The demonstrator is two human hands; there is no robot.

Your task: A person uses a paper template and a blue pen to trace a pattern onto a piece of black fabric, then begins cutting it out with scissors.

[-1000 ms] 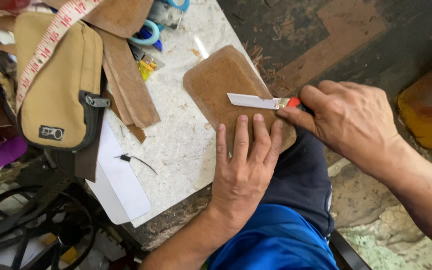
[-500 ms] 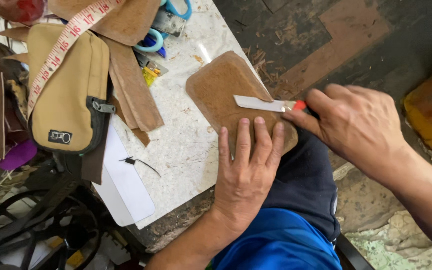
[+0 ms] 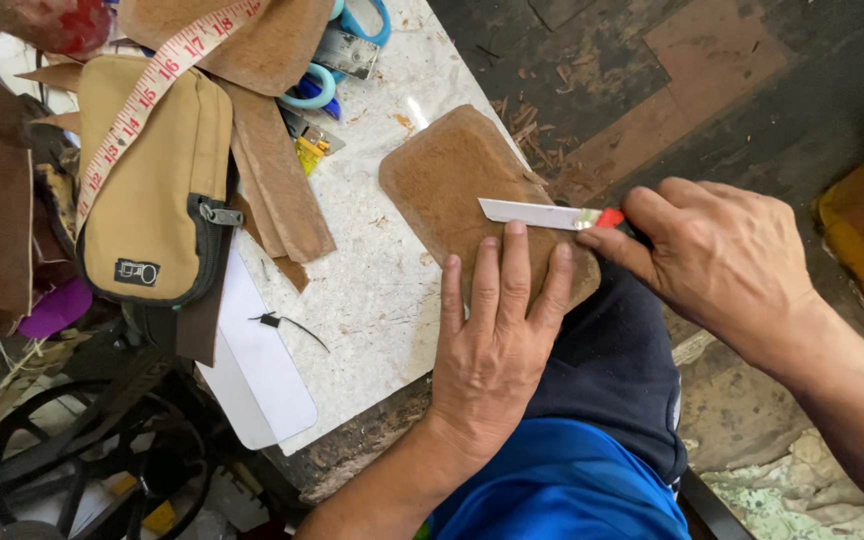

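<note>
A rounded brown leather piece (image 3: 447, 180) lies on the white marble slab (image 3: 382, 300), its near end over the slab's edge. My left hand (image 3: 497, 340) presses flat on that near end, fingers spread. My right hand (image 3: 712, 255) grips a utility knife (image 3: 542, 214) with a red handle. Its long steel blade lies flat across the leather, pointing left, just beyond my left fingertips.
A tan zip pouch (image 3: 157, 185) with a measuring tape (image 3: 162, 80) over it sits at the left. Leather strips (image 3: 277, 180), blue-handled scissors (image 3: 337, 55) and a white sheet (image 3: 252, 370) lie on the slab. Leather shavings litter the dark floor (image 3: 592, 90).
The view has shifted slightly. Both hands and the knife keep nearly the same position on the leather piece.
</note>
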